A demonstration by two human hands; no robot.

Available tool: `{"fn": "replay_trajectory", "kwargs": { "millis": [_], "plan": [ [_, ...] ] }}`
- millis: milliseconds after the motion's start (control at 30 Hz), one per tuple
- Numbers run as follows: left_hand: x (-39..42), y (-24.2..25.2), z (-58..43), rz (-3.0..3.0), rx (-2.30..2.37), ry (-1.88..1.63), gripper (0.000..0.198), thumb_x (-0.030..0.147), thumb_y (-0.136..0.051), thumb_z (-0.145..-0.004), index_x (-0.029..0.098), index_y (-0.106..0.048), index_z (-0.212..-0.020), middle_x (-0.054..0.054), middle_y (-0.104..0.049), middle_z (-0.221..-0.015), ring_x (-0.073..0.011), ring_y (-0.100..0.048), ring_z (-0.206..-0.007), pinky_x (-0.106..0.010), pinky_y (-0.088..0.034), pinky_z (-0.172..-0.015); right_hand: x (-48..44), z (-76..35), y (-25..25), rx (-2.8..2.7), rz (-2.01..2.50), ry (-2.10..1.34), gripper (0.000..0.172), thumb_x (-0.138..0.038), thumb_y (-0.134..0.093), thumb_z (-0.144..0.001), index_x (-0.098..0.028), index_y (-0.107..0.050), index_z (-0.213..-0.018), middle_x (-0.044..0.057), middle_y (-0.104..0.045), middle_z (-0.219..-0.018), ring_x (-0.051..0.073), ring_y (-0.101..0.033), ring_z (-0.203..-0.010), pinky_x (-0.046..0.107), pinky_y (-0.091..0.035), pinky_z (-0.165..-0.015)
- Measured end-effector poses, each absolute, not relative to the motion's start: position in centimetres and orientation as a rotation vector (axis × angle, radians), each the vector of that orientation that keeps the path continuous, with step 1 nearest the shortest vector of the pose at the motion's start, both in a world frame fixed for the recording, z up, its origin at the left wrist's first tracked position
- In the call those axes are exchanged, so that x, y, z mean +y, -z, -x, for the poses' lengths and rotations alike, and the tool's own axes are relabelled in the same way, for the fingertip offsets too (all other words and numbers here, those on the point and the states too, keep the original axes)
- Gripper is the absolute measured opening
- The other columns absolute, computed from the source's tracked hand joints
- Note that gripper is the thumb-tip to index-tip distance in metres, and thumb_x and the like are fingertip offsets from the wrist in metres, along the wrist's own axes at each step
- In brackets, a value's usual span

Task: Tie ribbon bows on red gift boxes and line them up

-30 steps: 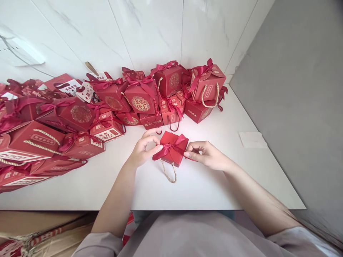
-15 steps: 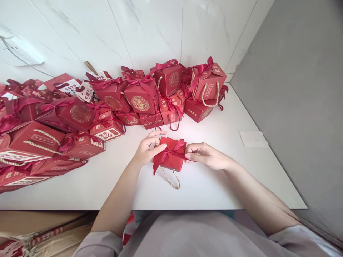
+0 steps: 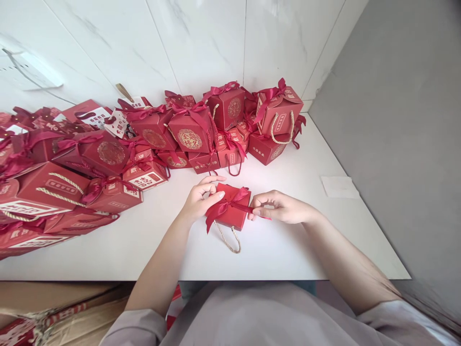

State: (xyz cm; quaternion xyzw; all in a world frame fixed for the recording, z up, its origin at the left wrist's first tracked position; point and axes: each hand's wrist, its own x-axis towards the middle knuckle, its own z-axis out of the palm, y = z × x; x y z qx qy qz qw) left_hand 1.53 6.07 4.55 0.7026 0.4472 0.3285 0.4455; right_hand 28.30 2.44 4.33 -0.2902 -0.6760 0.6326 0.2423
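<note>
A small red gift box point(image 3: 233, 217) with a gold rope handle point(image 3: 228, 240) lies on the white table point(image 3: 288, 245) in front of me. A dark red ribbon point(image 3: 225, 205) crosses its top. My left hand point(image 3: 200, 198) pinches the ribbon's left loop against the box. My right hand point(image 3: 278, 207) pinches the ribbon's right end just beside the box and holds it taut.
Several finished red gift boxes with ribbons and rope handles point(image 3: 190, 127) are piled along the marble wall from far left to centre. A white paper slip point(image 3: 338, 186) lies at the right. A grey wall point(image 3: 396, 120) bounds the right side. Cardboard point(image 3: 54, 307) sits below the table's near edge.
The box has shifted slightly toward me. My left hand has moved onto the ribbon loop on top, and my right hand has drawn the ribbon end out to the right.
</note>
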Motion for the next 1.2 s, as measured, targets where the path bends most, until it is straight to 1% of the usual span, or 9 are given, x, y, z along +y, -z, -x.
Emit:
{"fn": "replay_trajectory", "kwargs": {
  "millis": [133, 233, 467, 667, 800, 933, 1067, 1133, 1200],
  "plan": [
    [6.2, -4.4, -1.4, -1.748, 1.105, -0.816, 0.042, 0.036, -0.065, -0.084, 0.019, -0.039, -0.056, -0.008, -0.062, -0.131, -0.0277, -0.061, -0.116, -0.047, -0.044, -0.105, 2.8, -29.1, -4.6, -1.881, 0.814, -1.784, 0.03, -0.044, -0.057, -0.096, -0.016, -0.067, -0.088, 0.008, -0.074, -0.094, 0.018, -0.066, -0.085, 0.031, -0.048, -0.076],
    [6.2, -4.4, -1.5, -1.734, 1.105, -0.803, 0.042, 0.036, -0.065, -0.084, 0.019, -0.039, -0.056, -0.007, -0.062, -0.131, -0.0275, -0.06, -0.116, -0.047, -0.042, -0.106, 3.0, -29.7, -4.8, -1.893, 0.825, -1.897, 0.03, -0.043, -0.057, -0.096, -0.016, -0.065, -0.085, 0.007, -0.074, -0.093, 0.017, -0.068, -0.081, 0.032, -0.05, -0.075],
    [6.5, -4.5, -1.3, -1.677, 1.074, -0.795, 0.045, 0.04, -0.066, -0.083, 0.02, -0.035, -0.056, -0.009, -0.063, -0.132, -0.0282, -0.06, -0.117, -0.046, -0.045, -0.102, 3.7, -30.7, -3.9, -2.046, 0.873, -2.026, 0.028, -0.04, -0.059, -0.094, -0.015, -0.069, -0.085, 0.007, -0.073, -0.088, 0.019, -0.067, -0.085, 0.032, -0.049, -0.08],
    [7.3, -3.8, 0.1, -1.438, 0.875, -0.804, 0.044, 0.055, -0.057, -0.085, 0.018, -0.052, -0.061, -0.013, -0.06, -0.135, -0.0311, -0.061, -0.116, -0.042, -0.048, -0.096, 4.1, -30.8, -3.0, -1.929, 0.989, -1.963, 0.03, -0.044, -0.062, -0.091, -0.016, -0.068, -0.081, 0.006, -0.072, -0.086, 0.019, -0.065, -0.083, 0.032, -0.048, -0.081],
    [7.4, -3.5, 0.3, -1.307, 0.756, -0.777, 0.035, 0.045, -0.06, -0.085, 0.016, -0.053, -0.068, -0.014, -0.058, -0.138, -0.0325, -0.059, -0.118, -0.04, -0.044, -0.097, 4.1, -30.4, -3.2, -1.761, 1.03, -1.799, 0.029, -0.045, -0.065, -0.09, -0.017, -0.066, -0.085, 0.006, -0.072, -0.09, 0.019, -0.066, -0.088, 0.034, -0.049, -0.087],
    [7.5, -3.6, 0.4, -1.308, 0.688, -0.77, 0.028, 0.04, -0.06, -0.084, 0.015, -0.057, -0.071, -0.014, -0.059, -0.137, -0.0342, -0.053, -0.124, -0.042, -0.037, -0.103, 4.0, -30.0, -3.2, -1.694, 0.998, -1.695, 0.036, -0.05, -0.062, -0.092, -0.016, -0.07, -0.083, 0.007, -0.073, -0.085, 0.019, -0.067, -0.082, 0.034, -0.051, -0.084],
    [7.4, -3.9, 0.4, -1.379, 0.718, -0.737, 0.022, 0.035, -0.068, -0.077, 0.016, -0.061, -0.069, -0.014, -0.059, -0.136, -0.0358, -0.05, -0.127, -0.045, -0.031, -0.108, 3.7, -29.5, -3.1, -1.761, 0.809, -1.888, 0.057, -0.058, -0.045, -0.098, -0.011, -0.076, -0.086, 0.012, -0.075, -0.078, 0.021, -0.069, -0.069, 0.037, -0.055, -0.073],
    [7.3, -4.0, 0.2, -1.4, 0.738, -0.727, 0.023, 0.035, -0.07, -0.076, 0.015, -0.061, -0.066, -0.014, -0.059, -0.136, -0.0361, -0.05, -0.127, -0.046, -0.031, -0.108, 3.2, -29.1, -3.2, -1.805, 0.68, -1.973, 0.064, -0.063, -0.043, -0.097, -0.009, -0.077, -0.092, 0.014, -0.076, -0.082, 0.022, -0.07, -0.07, 0.038, -0.056, -0.075],
    [7.2, -4.1, 0.1, -1.399, 0.745, -0.734, 0.027, 0.036, -0.07, -0.076, 0.015, -0.06, -0.063, -0.015, -0.059, -0.135, -0.036, -0.05, -0.126, -0.046, -0.032, -0.107, 2.7, -28.5, -3.4, -1.813, 0.603, -1.988, 0.061, -0.063, -0.05, -0.094, -0.009, -0.078, -0.094, 0.013, -0.076, -0.084, 0.021, -0.07, -0.072, 0.036, -0.055, -0.077]
  ]
}}
